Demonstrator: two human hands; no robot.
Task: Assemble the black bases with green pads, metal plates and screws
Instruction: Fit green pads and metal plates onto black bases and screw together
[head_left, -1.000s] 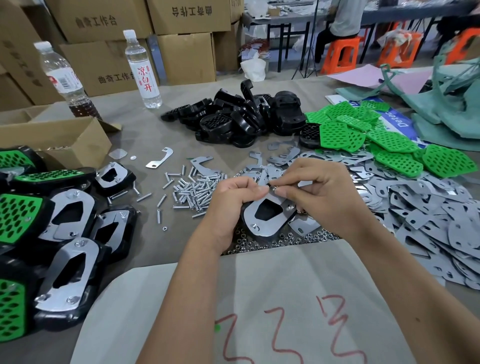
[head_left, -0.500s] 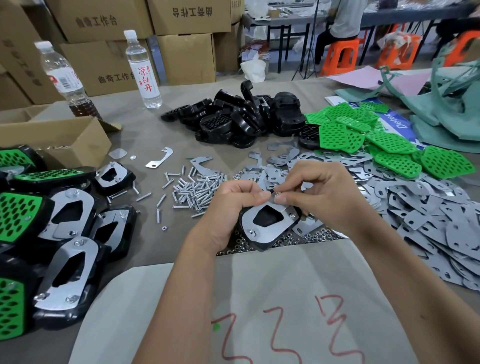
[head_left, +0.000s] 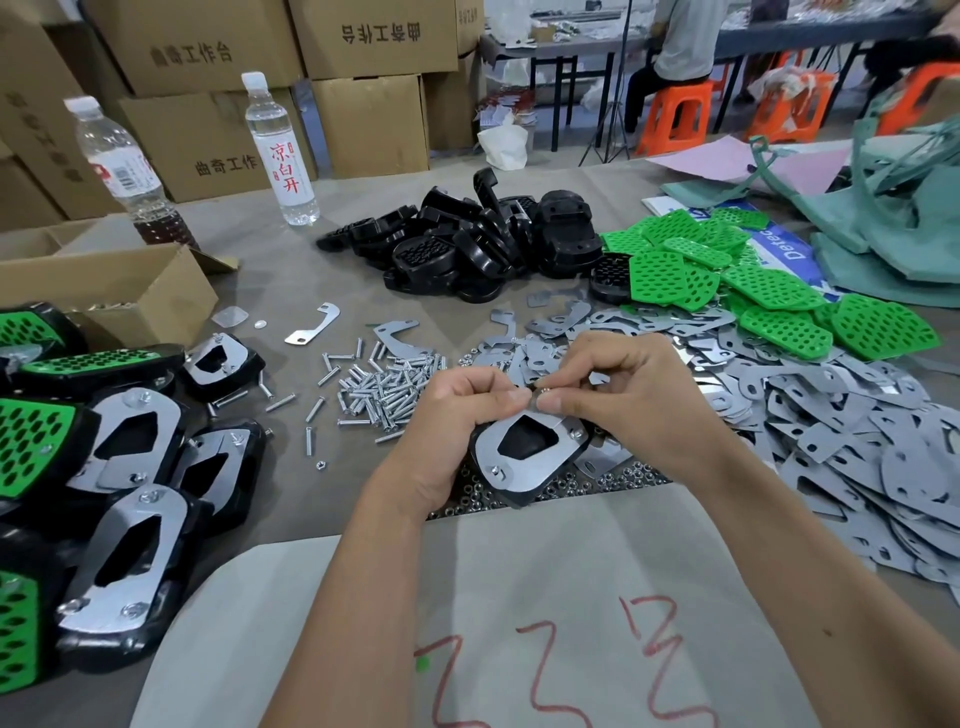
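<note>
The left hand (head_left: 457, 415) gripped a black base (head_left: 524, 457) with a metal plate above the tabletop (head_left: 291, 280), while the right hand (head_left: 623, 395) pinched a small fastener at its upper edge.

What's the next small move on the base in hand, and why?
Probably keep turning the small fastener at the top of the metal plate until it seats. Both hands, left and right, pinch there, while two screw heads already show on the plate's lower and right corners.
</note>
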